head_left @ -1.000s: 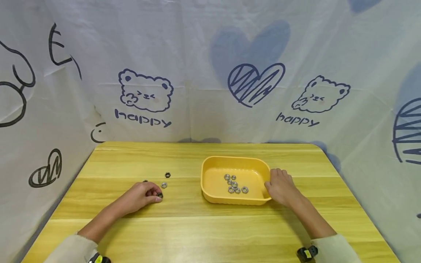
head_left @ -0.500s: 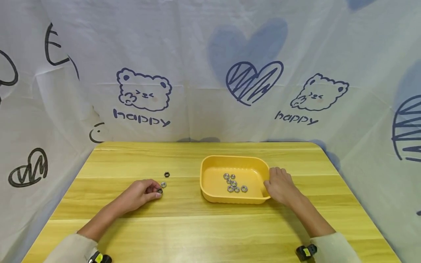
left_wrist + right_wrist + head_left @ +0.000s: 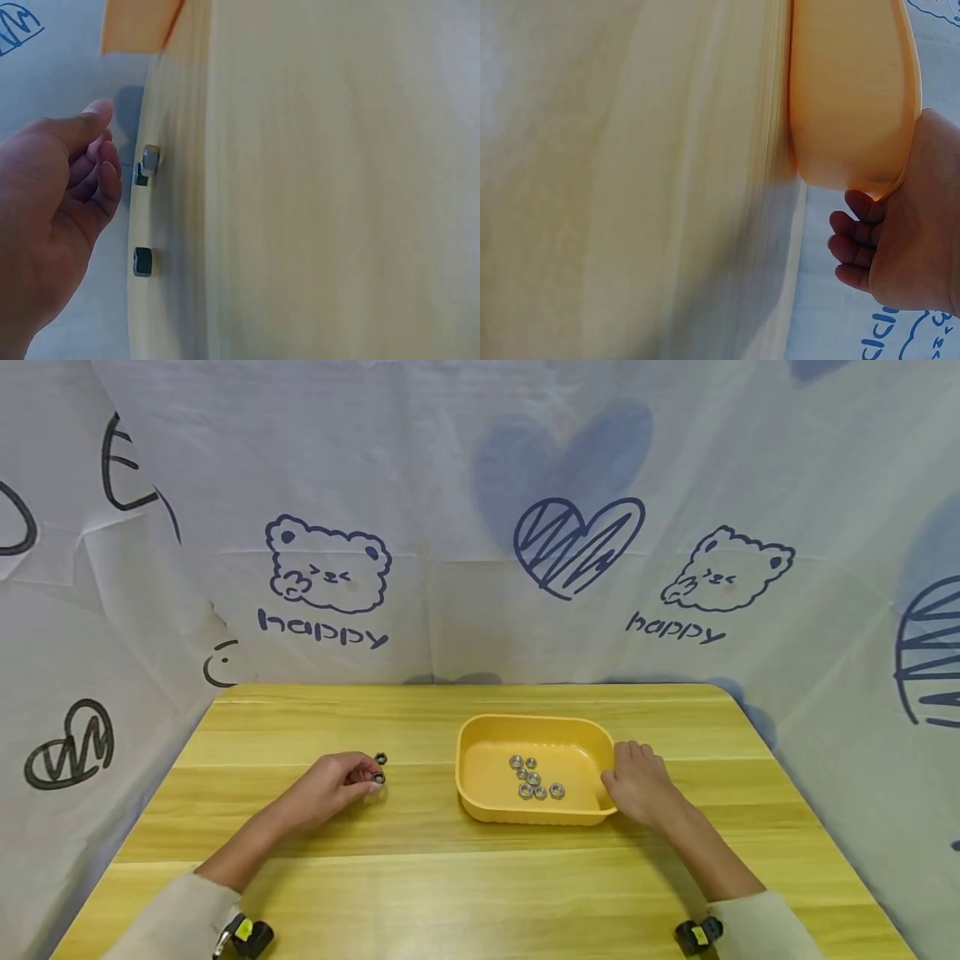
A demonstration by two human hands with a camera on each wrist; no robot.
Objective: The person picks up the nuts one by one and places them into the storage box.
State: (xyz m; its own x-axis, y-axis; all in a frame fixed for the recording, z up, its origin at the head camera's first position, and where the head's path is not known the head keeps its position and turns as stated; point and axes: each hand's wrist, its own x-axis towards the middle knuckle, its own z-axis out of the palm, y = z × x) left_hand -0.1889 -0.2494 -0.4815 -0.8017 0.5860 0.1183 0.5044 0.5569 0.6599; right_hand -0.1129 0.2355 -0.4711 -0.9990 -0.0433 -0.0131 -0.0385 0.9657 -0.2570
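My left hand [image 3: 333,789] pinches a dark hex nut [image 3: 378,777] between thumb and fingertips in the head view. Just behind it, another dark nut [image 3: 381,758] lies on the table. The left wrist view shows a silver nut [image 3: 150,159] with a dark nut [image 3: 141,175] partly behind it, and a separate dark nut [image 3: 142,262]. There the left hand's [image 3: 60,195] fingers are curled, and the pinched nut is hidden. A yellow plastic tray [image 3: 480,816] holds several silver nuts [image 3: 533,779]. My right hand [image 3: 641,783] grips its right rim, thumb on the inner side.
The wooden table [image 3: 420,893] extends to a pale cloth backdrop [image 3: 450,610] printed with bears and hearts. Cloth also hangs at the left and right sides. Black wrist devices [image 3: 251,937] sit at both sleeves.
My left hand has moved away from me and slightly right, carrying the dark nut over where the silver nut was visible. The right hand and the tray have stayed put.
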